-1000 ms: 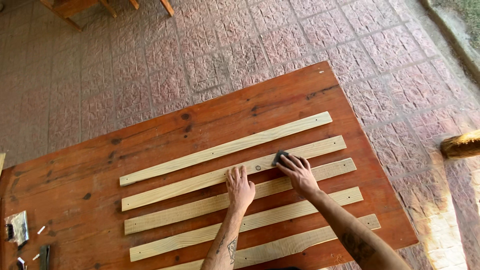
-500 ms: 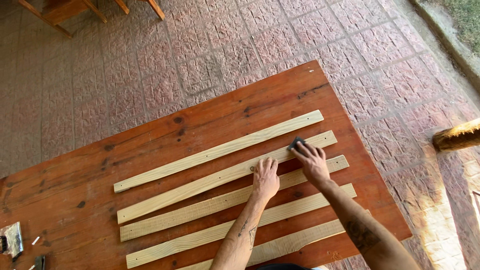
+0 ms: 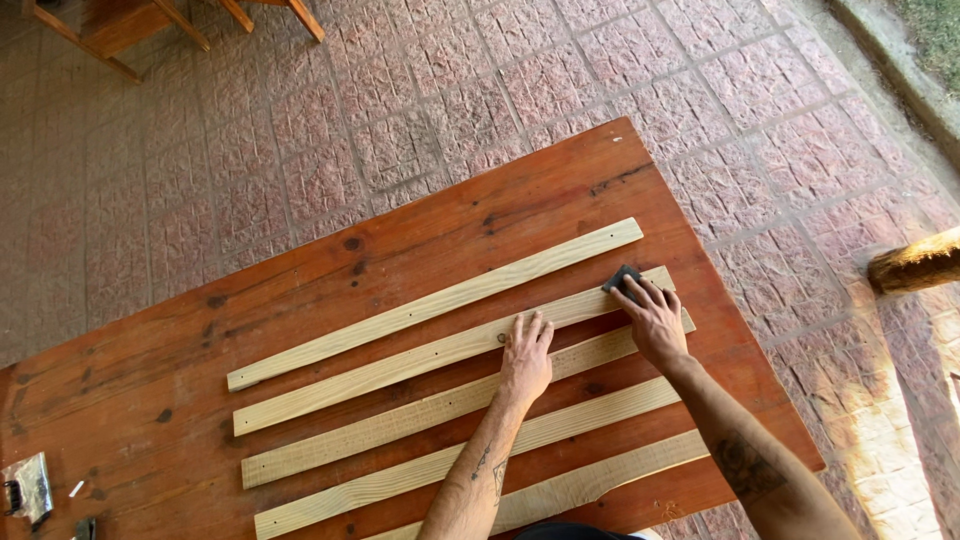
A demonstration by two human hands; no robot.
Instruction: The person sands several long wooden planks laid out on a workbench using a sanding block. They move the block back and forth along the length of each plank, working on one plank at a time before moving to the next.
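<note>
**Dark pad at the far end of the second slat**

Right hand (image 3: 655,320) presses a small dark sanding block (image 3: 622,278) under its fingertips, down near the right end of the second wooden slat (image 3: 400,362). Left hand (image 3: 525,358) lies flat, fingers spread, holding nothing, pinning that same slat mid-length. Five pale slats lie side by side on the reddish wooden table (image 3: 300,270).

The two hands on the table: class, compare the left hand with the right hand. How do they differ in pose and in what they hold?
The left hand lies flat and empty, palm down, on the second slat; the right hand presses a small dark sanding block onto that slat. The left hand sits near the slat's middle, the right hand near its far right end. Both rest on the same slat.
</note>
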